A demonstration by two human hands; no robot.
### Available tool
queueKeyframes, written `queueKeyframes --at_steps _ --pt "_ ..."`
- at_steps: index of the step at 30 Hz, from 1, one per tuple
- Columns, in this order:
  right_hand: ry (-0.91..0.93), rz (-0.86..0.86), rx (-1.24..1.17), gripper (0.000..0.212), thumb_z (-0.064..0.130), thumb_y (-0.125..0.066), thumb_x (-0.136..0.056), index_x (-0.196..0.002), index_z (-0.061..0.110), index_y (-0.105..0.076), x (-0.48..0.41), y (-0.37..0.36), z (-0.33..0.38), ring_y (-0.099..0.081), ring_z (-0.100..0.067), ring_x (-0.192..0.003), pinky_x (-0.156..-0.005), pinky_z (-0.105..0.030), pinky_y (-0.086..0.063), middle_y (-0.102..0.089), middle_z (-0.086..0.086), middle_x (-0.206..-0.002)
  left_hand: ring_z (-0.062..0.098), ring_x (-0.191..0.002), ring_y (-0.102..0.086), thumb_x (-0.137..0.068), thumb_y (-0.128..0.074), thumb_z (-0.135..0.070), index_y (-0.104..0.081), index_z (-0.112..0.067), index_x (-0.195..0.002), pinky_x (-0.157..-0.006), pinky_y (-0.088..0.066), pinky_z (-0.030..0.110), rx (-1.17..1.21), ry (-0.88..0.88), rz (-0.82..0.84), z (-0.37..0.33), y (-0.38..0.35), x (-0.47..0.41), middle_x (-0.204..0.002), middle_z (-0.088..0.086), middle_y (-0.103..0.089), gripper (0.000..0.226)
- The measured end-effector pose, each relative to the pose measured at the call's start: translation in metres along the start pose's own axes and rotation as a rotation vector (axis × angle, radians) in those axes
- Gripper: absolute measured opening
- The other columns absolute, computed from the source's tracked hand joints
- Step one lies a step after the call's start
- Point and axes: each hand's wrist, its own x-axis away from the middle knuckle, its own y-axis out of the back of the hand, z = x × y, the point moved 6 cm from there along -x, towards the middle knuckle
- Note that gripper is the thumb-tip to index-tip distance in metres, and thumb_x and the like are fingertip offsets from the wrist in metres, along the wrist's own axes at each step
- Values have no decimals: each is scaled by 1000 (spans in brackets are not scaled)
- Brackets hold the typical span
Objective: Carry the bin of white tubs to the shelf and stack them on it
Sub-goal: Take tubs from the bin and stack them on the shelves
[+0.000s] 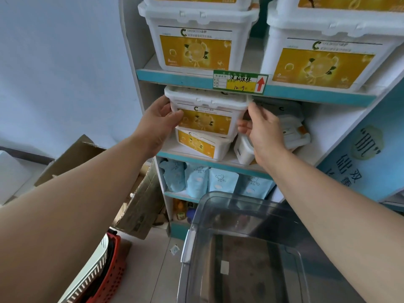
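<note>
Left hand (161, 119) and right hand (260, 125) grip upper tub (207, 114) at its 9 and 3 o'clock sides, evidently to seat it squarely on tilted lower tub (196, 145).

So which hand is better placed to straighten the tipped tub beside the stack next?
Probably the right hand: it grips the held tub at its right end, in front of the tipped tub. The left hand is at the far end, with the stack between.

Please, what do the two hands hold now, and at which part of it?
One white tub: the left hand grips its left end, the right hand its right end.
</note>
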Motion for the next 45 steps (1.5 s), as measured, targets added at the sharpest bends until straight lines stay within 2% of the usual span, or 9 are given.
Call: queueKeyframes --at_steps 3,6,12,14,17,21,29,34,45 --pt "74 -32 99 19 31 -53 -97 -85 22 -64 -2 -1 -1 -56 -3 -70 -68 -17 -47 -63 7 -80 11 -104 -67 -96 -53 -4 -54 -18 -130 -89 -54 28 -34 -21 0 3 -2 -16 -116 -6 -68 37" --pt "137 16 189 20 27 -59 -94 -106 14 -70 -1 -5 -7 -61 10 -79 -73 -11 -48 -69 13 -92 11 -105 -66 -96 -55 -13 -52 -19 -132 -92 -53 33 -113 -26 -11 9 1 -32 -119 -7 -66 37" --pt "248 3 636 33 21 -72 -80 -113 19 -68 1 -10 -22 -64 -19 -81 -74 -35 -56 -68 1 -86 4 -89 -64 -98 -52 -32 -51 -23 -128 -76 -51 25 -351 61 36 26 2 -41 -105 -11 -65 32" --pt "300 -33 762 29 25 -73 -80 -108 19 -69 3 -11 -22 -61 -20 -79 -65 -32 -50 -64 0 -84 4 -86 -63 -98 -50 -37 -51 -22 -125 -68 -48 20 -362 79 51 32 1 -42 -104 -9 -64 31" --pt "334 -42 909 16 28 -69 -82 -91 15 -69 3 -17 -24 -59 -17 -77 -60 -27 -44 -67 3 -82 13 -92 -66 -95 -53 -43 -58 -15 -119 -79 -53 27 -340 98 24 38 6 -46 -106 -3 -68 37" --pt "311 -43 871 19 26 -72 -79 -73 9 -66 -2 -20 -27 -56 -13 -62 -49 -22 -40 -60 5 -65 18 -92 -68 -93 -57 -41 -62 -10 -116 -84 -55 33 -268 95 -59 42 11 -47 -105 3 -70 38" --pt "305 6 822 32 32 -70 -84 -66 6 -63 -16 -31 -23 -41 -4 -48 -43 -12 -28 -54 5 -55 14 -76 -70 -95 -54 -39 -58 -9 -118 -52 -53 19 -248 124 -186 51 19 -32 -99 4 -71 38" --pt "288 3 819 31 32 -68 -86 -80 2 -72 -23 -32 -25 -65 -21 -70 -61 -29 -51 -71 -8 -76 7 -68 -58 -98 -50 -37 -61 -8 -110 -51 -40 19 -457 65 -241 49 19 -26 -94 1 -66 33" --pt "224 -29 974 44 33 -68 -86 -53 18 -44 -29 -36 -19 -40 -7 -47 -44 -23 -23 -46 5 -52 20 -65 -52 -97 -51 -33 -68 1 -95 -50 -39 24 -607 46 -328 39 21 -34 -86 13 -67 39"
